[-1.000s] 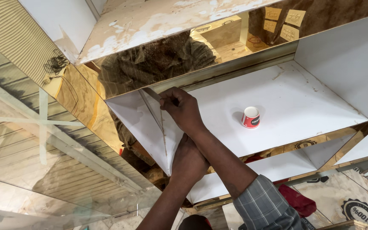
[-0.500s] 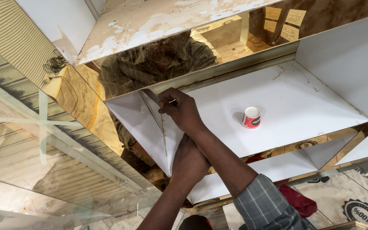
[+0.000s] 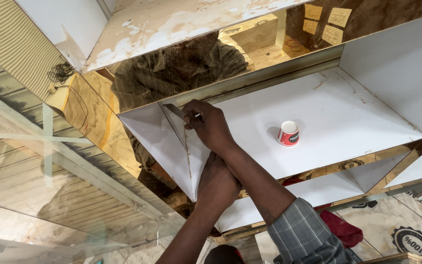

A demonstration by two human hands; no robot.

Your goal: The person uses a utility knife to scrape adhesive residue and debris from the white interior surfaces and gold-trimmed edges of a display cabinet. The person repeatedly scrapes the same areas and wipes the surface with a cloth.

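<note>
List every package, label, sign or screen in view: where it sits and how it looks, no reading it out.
Paper cup: upright on the white shelf, right of the hands; red with a white rim and printed band.
Round stamp: bottom right, on a pale marbled board; black toothed circle.
No screens.

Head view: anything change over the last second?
Barely. The right hand keeps a thin grey metal blade pressed at the top of the white shelf's corner seam, shifting only slightly. The left hand stays braced against the shelf's front corner. The red-and-white paper cup has not moved.
</note>
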